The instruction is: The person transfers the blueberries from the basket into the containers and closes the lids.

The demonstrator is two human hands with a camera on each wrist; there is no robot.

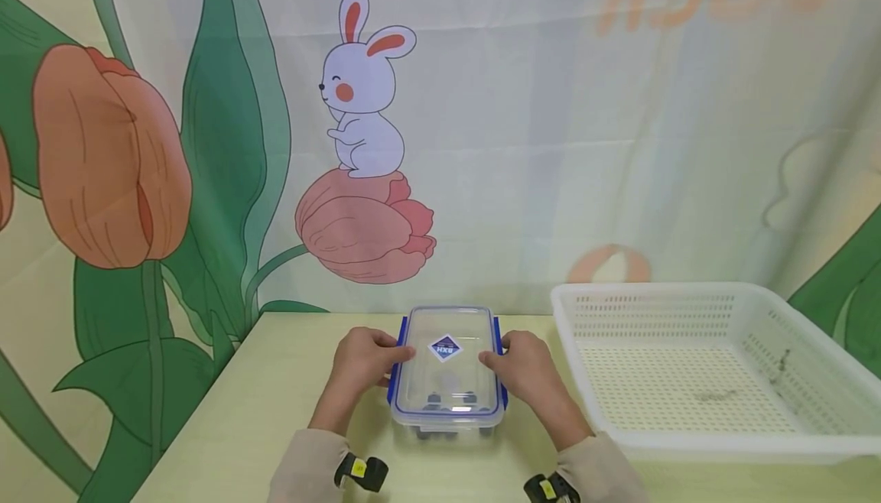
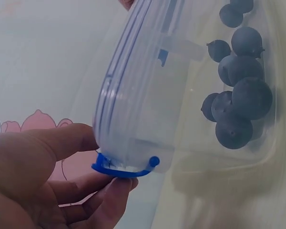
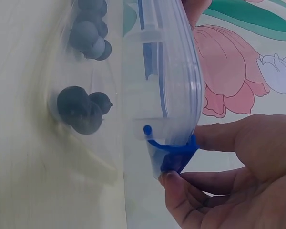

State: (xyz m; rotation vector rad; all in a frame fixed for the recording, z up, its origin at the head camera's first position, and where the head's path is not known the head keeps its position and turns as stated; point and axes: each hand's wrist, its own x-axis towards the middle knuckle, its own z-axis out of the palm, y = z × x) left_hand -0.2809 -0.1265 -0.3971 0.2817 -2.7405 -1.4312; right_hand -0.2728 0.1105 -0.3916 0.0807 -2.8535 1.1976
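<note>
A clear plastic food container (image 1: 450, 388) with a blue-rimmed lid on it stands on the table, a "BXH" sticker (image 1: 445, 348) on its top. Inside lie several dark round berries (image 2: 248, 71), which resemble blueberries. My left hand (image 1: 365, 361) grips the container's left edge, thumb on the lid and fingers below the blue side clip (image 2: 124, 169). On the opposite edge my right hand (image 1: 526, 365) does the same at the other blue clip (image 3: 176, 157). Both clips stick outward from the walls in the wrist views.
A white perforated plastic basket (image 1: 688, 442) stands at the right of the light wooden table (image 1: 241, 426). Behind the table hangs a printed curtain (image 1: 495, 144) with a rabbit and tulips.
</note>
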